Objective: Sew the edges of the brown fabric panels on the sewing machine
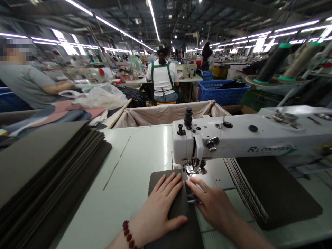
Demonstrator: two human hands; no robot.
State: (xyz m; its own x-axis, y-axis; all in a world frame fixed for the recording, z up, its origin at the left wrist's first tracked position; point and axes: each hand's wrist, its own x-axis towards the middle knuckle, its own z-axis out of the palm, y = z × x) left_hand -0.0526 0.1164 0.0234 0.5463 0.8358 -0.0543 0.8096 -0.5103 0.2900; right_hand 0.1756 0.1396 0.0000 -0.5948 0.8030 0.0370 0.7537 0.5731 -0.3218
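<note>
A dark olive-grey fabric panel lies on the pale table, its far edge close to the presser foot of a white sewing machine. Flat on the panel rests my left hand, fingers stretched forward and thumb out to the side. My right hand is at the panel's right edge, index fingertip touching it near the foot. Pointed metal blades of thread snips stick out from under its curled fingers; the handles are hidden in the palm.
A tall stack of similar panels stands at left, and another stack lies under the machine arm. Behind the table are a cloth-lined bin and a blue basket. Thread cones stand at right. Co-workers sit ahead and left.
</note>
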